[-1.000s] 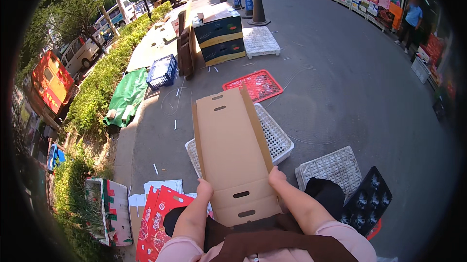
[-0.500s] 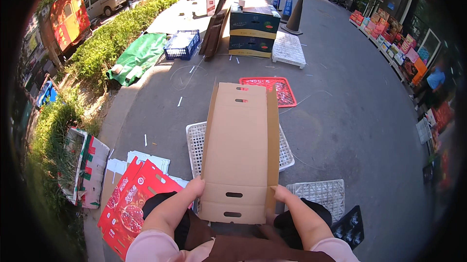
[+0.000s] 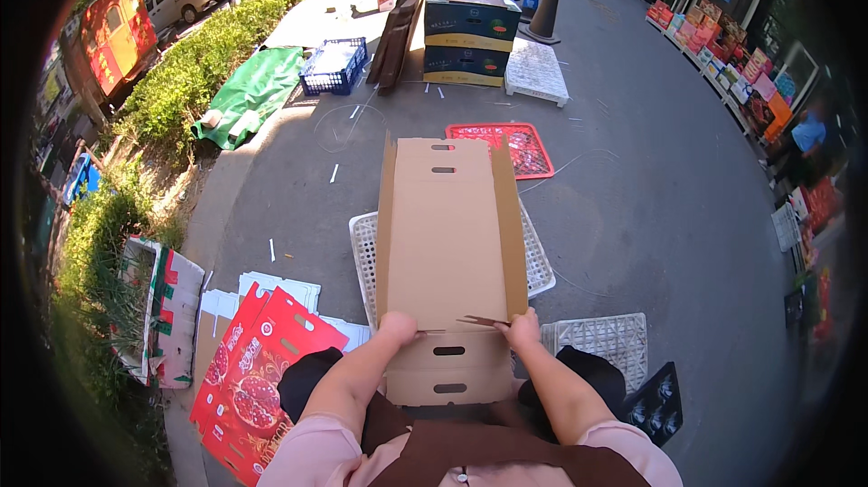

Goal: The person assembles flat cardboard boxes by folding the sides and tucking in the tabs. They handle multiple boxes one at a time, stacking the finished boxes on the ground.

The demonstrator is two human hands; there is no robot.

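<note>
A long brown cardboard carton blank [image 3: 448, 252] lies unfolded in front of me, its plain side up and its long side panels raised. Pairs of hand slots show at its near and far ends. My left hand [image 3: 398, 329] is closed on the left panel's near corner. On the other side my right hand [image 3: 519, 330] grips the right panel's near corner, whose end flap is turned inward over the blank. Beneath the cardboard is a white perforated plastic crate [image 3: 364, 256], mostly covered.
Red printed flat cartons [image 3: 280, 351] lie at my left. A grey-white crate [image 3: 606, 342] and a black tray [image 3: 653, 404] are at my right. Ahead are a red basket [image 3: 533, 152], stacked dark green boxes [image 3: 466, 62], a blue crate [image 3: 330, 80] and cones [image 3: 545, 12].
Both hands have moved inward and slightly forward along the carton's near end. The panels' near end flaps now bend in over the blank.
</note>
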